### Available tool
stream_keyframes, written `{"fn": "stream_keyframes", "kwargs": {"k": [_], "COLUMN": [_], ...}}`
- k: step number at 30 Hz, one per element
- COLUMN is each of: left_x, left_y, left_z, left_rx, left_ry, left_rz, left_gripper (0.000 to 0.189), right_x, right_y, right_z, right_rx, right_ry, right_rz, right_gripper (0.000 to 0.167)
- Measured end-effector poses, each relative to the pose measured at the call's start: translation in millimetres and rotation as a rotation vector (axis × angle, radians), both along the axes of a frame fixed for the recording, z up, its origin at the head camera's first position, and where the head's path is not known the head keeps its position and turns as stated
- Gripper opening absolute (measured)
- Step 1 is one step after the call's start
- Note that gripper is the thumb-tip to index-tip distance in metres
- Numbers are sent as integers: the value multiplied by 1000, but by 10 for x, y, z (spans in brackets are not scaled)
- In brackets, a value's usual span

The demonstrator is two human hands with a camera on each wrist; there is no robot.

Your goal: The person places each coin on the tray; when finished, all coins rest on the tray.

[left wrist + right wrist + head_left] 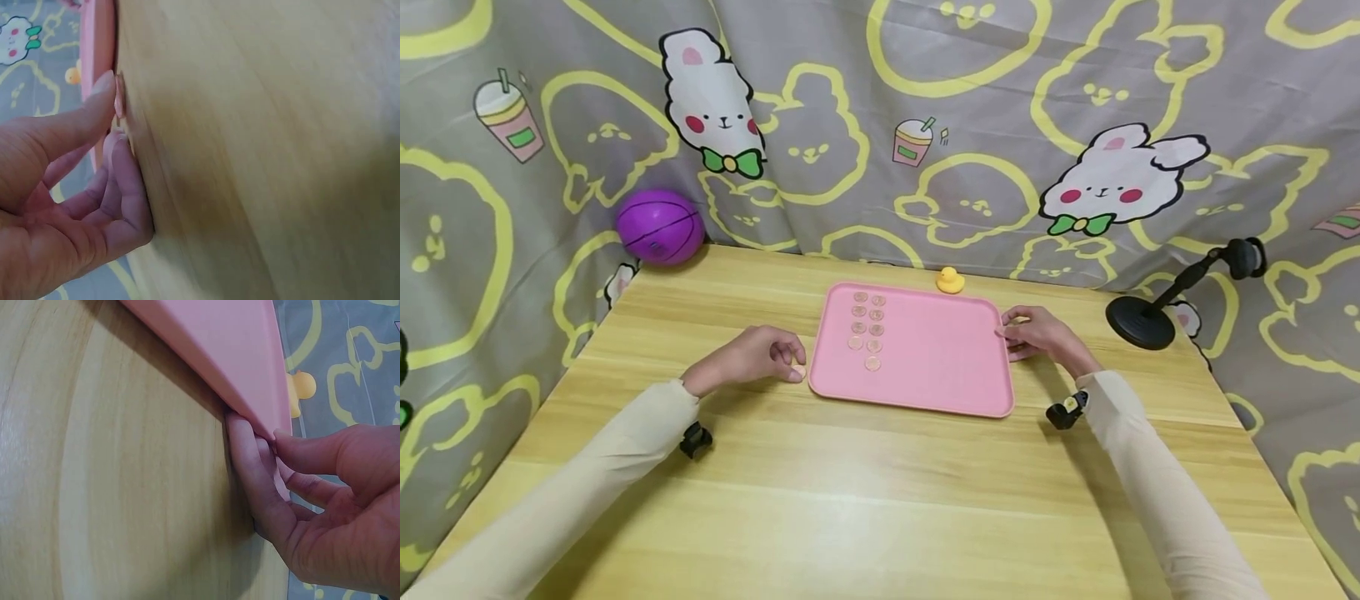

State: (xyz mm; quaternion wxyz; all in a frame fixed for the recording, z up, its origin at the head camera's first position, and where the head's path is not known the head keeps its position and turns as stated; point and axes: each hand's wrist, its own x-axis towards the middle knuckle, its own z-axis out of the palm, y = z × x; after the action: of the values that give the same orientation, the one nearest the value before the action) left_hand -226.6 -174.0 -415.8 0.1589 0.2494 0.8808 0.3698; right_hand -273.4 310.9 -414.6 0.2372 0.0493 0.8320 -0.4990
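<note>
A pink tray (pixel 936 354) lies on the table, with several coins (pixel 872 364) set out in two columns on its left part. My left hand (pixel 762 354) is just outside the tray's left rim, fingers curled. Its thumb and fingertips pinch a coin (pixel 800 370) close to the tabletop. The left wrist view shows that coin (pixel 120 97) nearly edge-on beside the thumb tip. At the opposite side, my right hand (pixel 1037 333) grips the tray's right edge. In the right wrist view the thumb is on the rim (pixel 278 394) and the fingers reach below it.
Behind the tray sits a yellow rubber duck (pixel 950 281). A purple ball (pixel 661 227) rests at the table's back left corner, and a black stand (pixel 1141 322) is at the back right. A patterned curtain (pixel 820 167) borders the wooden table (pixel 865 500).
</note>
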Motion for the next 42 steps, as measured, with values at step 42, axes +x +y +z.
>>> {"fn": "stream_keyframes", "kwargs": {"k": [42], "left_x": [17], "left_y": [741], "left_z": [-63], "left_rx": [156], "left_ry": [76], "left_rz": [172], "left_gripper": [4], "right_x": [-6], "right_y": [-3], "right_z": [-20], "right_rx": [6], "right_ry": [-18], "right_rz": [-33], "right_gripper": [38]}}
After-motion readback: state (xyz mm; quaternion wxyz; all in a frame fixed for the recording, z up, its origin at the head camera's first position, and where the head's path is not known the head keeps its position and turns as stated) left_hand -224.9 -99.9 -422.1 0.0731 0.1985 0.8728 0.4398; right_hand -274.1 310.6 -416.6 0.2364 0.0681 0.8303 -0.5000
